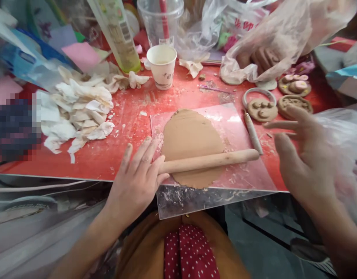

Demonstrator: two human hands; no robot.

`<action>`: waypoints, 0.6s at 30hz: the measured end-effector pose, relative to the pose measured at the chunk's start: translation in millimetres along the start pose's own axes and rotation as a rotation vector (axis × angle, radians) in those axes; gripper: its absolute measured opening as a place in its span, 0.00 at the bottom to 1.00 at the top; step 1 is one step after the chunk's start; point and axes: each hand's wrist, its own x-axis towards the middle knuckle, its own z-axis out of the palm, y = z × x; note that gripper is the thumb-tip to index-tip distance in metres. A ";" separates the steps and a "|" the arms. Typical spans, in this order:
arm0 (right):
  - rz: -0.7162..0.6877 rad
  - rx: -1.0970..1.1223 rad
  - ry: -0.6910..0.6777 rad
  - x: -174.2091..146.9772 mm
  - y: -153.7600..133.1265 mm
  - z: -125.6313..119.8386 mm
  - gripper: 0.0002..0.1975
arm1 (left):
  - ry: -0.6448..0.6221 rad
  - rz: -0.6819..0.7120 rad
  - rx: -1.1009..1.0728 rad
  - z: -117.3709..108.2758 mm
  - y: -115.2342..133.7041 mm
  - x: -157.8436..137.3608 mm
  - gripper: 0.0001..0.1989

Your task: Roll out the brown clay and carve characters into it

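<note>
A flat slab of brown clay lies on a clear plastic sheet that juts over the table's front edge. Across the slab's lower part rests a wooden rolling pin, tilted slightly up to the right. My left hand has the pin's left end between thumb and index finger, its other fingers stretched out beside the slab. Nothing shows in my right hand, slightly blurred, off the pin, with fingers apart near the round decorated clay pieces. A thin pale stick-like tool lies beside the sheet.
Crumpled tissues are heaped on the red table at left. A paper cup, a green-bottomed bottle and a clear plastic cup stand behind. Back right, a plastic bag holds brown clay.
</note>
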 end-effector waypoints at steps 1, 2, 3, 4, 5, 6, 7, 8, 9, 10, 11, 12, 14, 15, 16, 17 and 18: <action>0.104 -0.098 0.063 7.3 4.9 -1.4 0.28 | 0.022 0.018 0.021 2.1 -4.4 -0.4 0.19; 0.204 -0.181 0.060 13.5 9.2 -2.0 0.27 | 0.048 0.036 0.026 3.6 -8.3 -1.2 0.17; 0.287 -0.237 0.015 18.4 12.6 -1.9 0.27 | 0.092 0.040 0.024 4.4 -11.8 -2.1 0.17; 0.343 -0.262 -0.065 22.4 15.3 -0.9 0.28 | 0.137 0.018 0.018 4.5 -15.4 -2.6 0.17; 0.369 -0.273 -0.147 25.3 17.2 0.8 0.29 | 0.173 -0.028 0.005 4.2 -19.4 -2.4 0.18; 0.372 -0.294 -0.213 27.5 18.6 3.1 0.30 | 0.213 -0.097 -0.014 3.6 -24.0 -1.3 0.18; 0.359 -0.328 -0.262 28.8 19.7 5.8 0.32 | 0.234 -0.175 -0.035 3.4 -29.1 0.8 0.17; 0.336 -0.362 -0.297 29.3 20.7 8.3 0.34 | 0.236 -0.254 -0.055 3.7 -34.5 3.5 0.16; 0.307 -0.380 -0.329 28.9 21.4 10.4 0.36 | 0.217 -0.327 -0.071 4.9 -39.8 6.5 0.16; 0.276 -0.384 -0.349 27.7 21.9 11.7 0.36 | 0.184 -0.394 -0.086 7.1 -44.5 9.3 0.16; 0.245 -0.369 -0.355 25.6 22.0 12.0 0.35 | 0.158 -0.459 -0.098 10.1 -48.1 11.5 0.16; 0.222 -0.321 -0.360 22.9 21.5 11.0 0.33 | 0.130 -0.520 -0.110 13.7 -50.4 13.1 0.17; 0.240 -0.112 -0.324 17.3 17.9 5.9 0.25 | 0.109 -0.596 -0.132 20.8 -50.0 14.4 0.18; 0.261 0.031 -0.269 15.1 14.9 2.4 0.21 | 0.121 -0.592 -0.136 23.4 -47.3 14.7 0.19; 0.276 0.180 -0.189 13.9 11.2 -1.0 0.17 | 0.142 -0.553 -0.136 25.1 -43.1 15.4 0.20; 0.281 0.325 -0.112 13.8 7.1 -4.0 0.15 | 0.152 -0.473 -0.135 25.8 -37.9 16.7 0.23; 0.275 0.450 -0.045 14.7 2.8 -6.2 0.14 | 0.147 -0.361 -0.134 25.6 -32.0 18.7 0.25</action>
